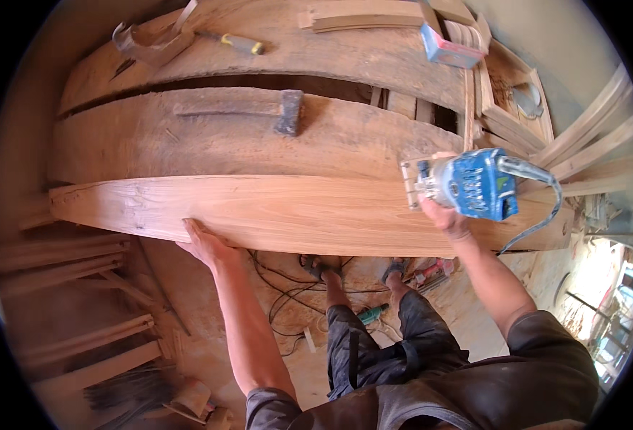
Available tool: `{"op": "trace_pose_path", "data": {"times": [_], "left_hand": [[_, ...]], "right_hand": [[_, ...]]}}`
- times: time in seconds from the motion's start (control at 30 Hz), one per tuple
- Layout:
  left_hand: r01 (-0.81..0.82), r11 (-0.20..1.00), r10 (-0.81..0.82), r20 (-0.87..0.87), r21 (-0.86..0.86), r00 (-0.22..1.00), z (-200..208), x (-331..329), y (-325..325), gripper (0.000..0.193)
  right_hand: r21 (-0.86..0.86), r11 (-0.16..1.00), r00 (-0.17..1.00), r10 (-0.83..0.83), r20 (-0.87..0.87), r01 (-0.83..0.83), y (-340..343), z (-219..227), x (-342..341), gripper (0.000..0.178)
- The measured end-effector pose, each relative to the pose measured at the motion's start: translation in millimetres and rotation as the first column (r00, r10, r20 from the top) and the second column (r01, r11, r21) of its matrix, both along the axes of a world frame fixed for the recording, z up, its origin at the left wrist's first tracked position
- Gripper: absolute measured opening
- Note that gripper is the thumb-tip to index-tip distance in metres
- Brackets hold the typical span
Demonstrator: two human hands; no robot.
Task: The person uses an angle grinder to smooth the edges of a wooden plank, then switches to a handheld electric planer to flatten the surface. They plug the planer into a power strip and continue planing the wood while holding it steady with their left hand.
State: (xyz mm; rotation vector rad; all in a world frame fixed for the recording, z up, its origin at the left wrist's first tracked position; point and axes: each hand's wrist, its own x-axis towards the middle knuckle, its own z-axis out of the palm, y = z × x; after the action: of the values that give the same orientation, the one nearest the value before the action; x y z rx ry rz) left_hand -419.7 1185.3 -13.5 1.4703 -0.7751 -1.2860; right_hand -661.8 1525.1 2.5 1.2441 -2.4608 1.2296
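Head view looks down on our two bare arms reaching up from six o'clock to a long pale tapered wooden plank lying across the middle of the bench. Our left hand lies flat with fingers together and pressed against the plank's near edge at about seven o'clock, which we judge is there to keep the board from sliding. Our right hand is closed around the underside of a blue handheld electric trimmer at about three o'clock; its grey cable loops off to the right and down, clear of the board. The trimmer's pale square base plate sits at the plank's far edge, touching the wood as far as we can tell, so the tool is steadied by the board itself.

Beyond the plank, toward twelve o'clock, a dark-headed hammer with a wooden handle rests on a broad rough slab, within reach but out of the trimmer's way. Farther still lies a yellow-handled screwdriver, and at one o'clock a small blue and red box. Black cords trail over the sawdust floor near our feet.
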Motion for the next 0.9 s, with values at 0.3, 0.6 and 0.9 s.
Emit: {"op": "trace_pose_path", "data": {"times": [0.3, 0.6, 0.9], "left_hand": [[0.039, 0.998, -0.039, -0.004, -0.047, 0.999, -23, 72, -137, 0.05], [0.072, 0.986, -0.062, 0.072, -0.15, 0.995, -23, 73, -137, 0.073], [0.099, 0.983, -0.073, 0.165, -0.156, 0.984, -20, 77, -140, 0.077]], "right_hand": [[0.275, 0.958, 0.622, 0.267, -0.736, -0.085, -189, 1, 64, 0.008], [0.228, 0.959, 0.654, 0.28, -0.703, -0.166, -327, -5, 126, 0.008], [0.166, 0.943, 0.591, 0.311, -0.745, -0.287, -447, -18, 171, 0.015]]}}
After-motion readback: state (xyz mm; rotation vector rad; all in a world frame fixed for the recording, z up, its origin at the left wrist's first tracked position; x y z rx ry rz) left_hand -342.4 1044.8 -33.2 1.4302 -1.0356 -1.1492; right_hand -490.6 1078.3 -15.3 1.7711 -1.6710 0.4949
